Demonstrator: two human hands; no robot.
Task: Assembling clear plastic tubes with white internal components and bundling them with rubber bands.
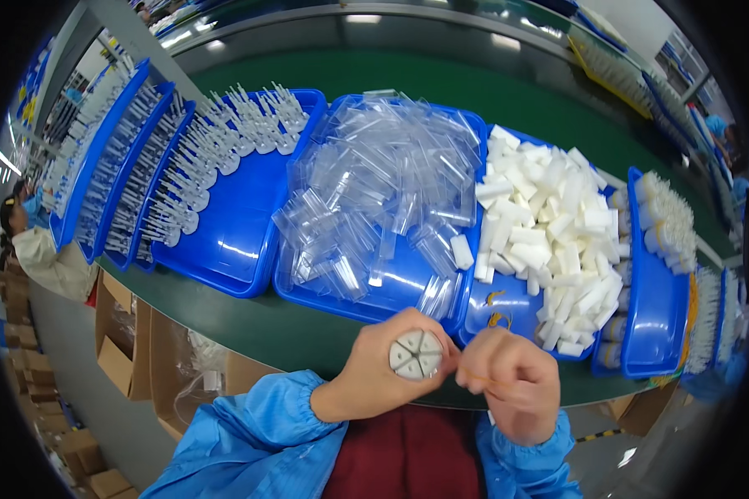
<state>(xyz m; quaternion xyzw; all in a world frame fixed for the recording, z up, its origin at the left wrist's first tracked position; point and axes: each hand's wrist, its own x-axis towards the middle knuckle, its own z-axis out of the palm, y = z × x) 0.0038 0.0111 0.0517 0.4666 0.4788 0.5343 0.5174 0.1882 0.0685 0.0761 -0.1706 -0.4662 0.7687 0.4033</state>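
My left hand (370, 370) is wrapped round a bundle whose round, pale end (416, 355), split into wedge-shaped segments, faces up. Its sides are mostly hidden by my fingers. Close beside it, my right hand (512, 378) is closed with its fingertips pinched on a thin orange rubber band (495, 382). Both hands are in front of the trays, near the bench's front edge. More orange bands (498, 319) lie in the blue tray (520, 306) just beyond my right hand, beside a heap of white foam blocks (549, 224).
A blue tray (383, 301) of clear plastic sleeves (383, 166) stands in the middle. To its left is a tray (233, 237) of white stemmed parts (258, 121), with stacked trays beyond. Another tray (653, 316) holds pale bundles at right. Cardboard boxes (171, 366) sit below the bench.
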